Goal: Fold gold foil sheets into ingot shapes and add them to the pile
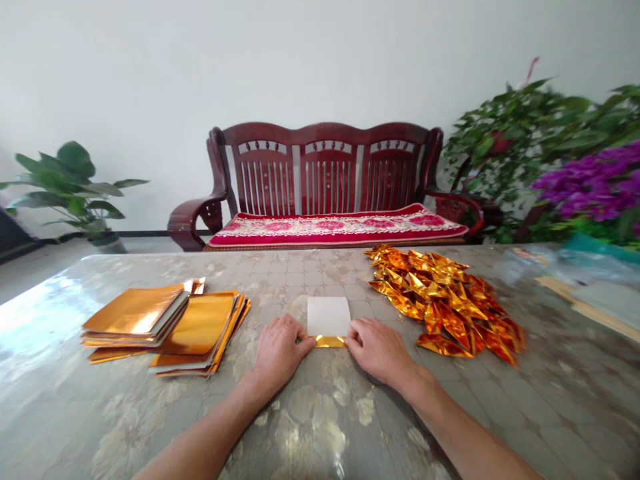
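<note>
A sheet of gold foil paper (329,316) lies on the table between my hands, its pale back facing up. Along its near edge runs a narrow folded strip that shows the shiny gold side. My left hand (281,341) pinches the left end of that fold, thumb against curled fingers. At the right end, my right hand (379,347) grips the fold the same way. To the left are stacks of flat gold foil sheets (137,310). A heap of folded foil ingots (440,300), pointed at their ends, rests on the right.
The table (300,413) has a glossy patterned cover. Clear plastic wrapping (575,267) and flat cardboard pieces (595,310) sit at the far right. Beyond the table stands a wooden bench (327,167) with a red cushion, flanked by a potted plant (75,180) and purple flowers (595,180).
</note>
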The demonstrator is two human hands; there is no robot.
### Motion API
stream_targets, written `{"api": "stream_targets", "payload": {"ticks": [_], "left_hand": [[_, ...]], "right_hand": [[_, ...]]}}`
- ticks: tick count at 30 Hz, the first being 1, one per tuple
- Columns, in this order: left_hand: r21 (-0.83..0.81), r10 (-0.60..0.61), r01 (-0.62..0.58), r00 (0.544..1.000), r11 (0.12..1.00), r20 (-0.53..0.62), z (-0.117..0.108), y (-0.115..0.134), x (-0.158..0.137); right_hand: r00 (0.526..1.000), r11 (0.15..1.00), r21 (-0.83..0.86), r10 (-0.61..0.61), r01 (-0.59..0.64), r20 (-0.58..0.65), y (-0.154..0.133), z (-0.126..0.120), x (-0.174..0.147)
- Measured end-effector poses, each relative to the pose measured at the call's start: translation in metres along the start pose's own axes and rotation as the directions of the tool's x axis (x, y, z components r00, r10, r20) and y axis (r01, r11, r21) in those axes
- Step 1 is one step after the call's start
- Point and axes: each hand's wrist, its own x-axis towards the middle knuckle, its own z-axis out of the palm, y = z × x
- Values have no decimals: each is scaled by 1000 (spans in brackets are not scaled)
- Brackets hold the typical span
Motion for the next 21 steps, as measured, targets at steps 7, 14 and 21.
{"api": "stream_targets", "payload": {"ticks": [7, 14, 21], "left_hand": [[-61, -24, 25, 1000, 998, 15, -2, -1, -1], [-13, -39, 40, 998, 999, 47, -8, 4, 1], [5, -15, 15, 999, 1000, 39, -9, 3, -1]], "right_hand": [[999, 1000, 8, -19, 18, 33, 1, -4, 1], [999, 1000, -7, -5, 5, 39, -1, -4, 0], [999, 999, -34, -21, 23, 46, -3, -6, -2]]}}
